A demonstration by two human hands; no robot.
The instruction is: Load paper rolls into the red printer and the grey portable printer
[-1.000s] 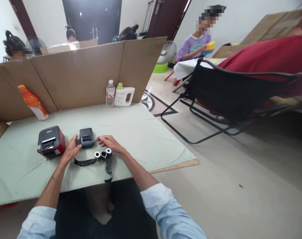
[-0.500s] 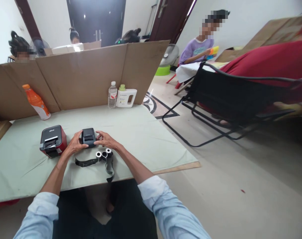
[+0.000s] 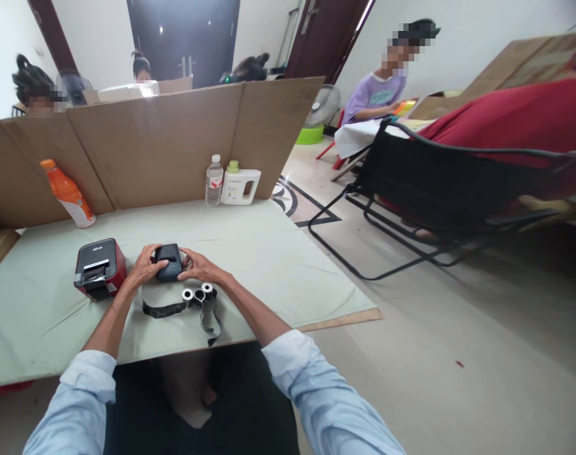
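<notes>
Between my hands, a small dark label printer (image 3: 170,270) rests on the light green table cover. My left hand (image 3: 146,265) grips its left side, with the thumb lying across its front top. Along the right side my right hand (image 3: 197,265) curls its fingers and thumb against the casing. Just in front lie small rolls (image 3: 200,294) with white cores, and dark strips trail from them towards the table edge. A larger black and red printer (image 3: 99,268) stands to the left of my left hand.
An orange bottle (image 3: 69,194), a clear water bottle (image 3: 214,181) and a white jug (image 3: 240,184) stand by the cardboard screen (image 3: 159,145). Right of the table (image 3: 288,265) is a black folding chair (image 3: 439,183). Other people sit beyond.
My left thumb has moved up from the printer's lower front edge onto its top. Both hands stay on the printer, which has hardly moved.
</notes>
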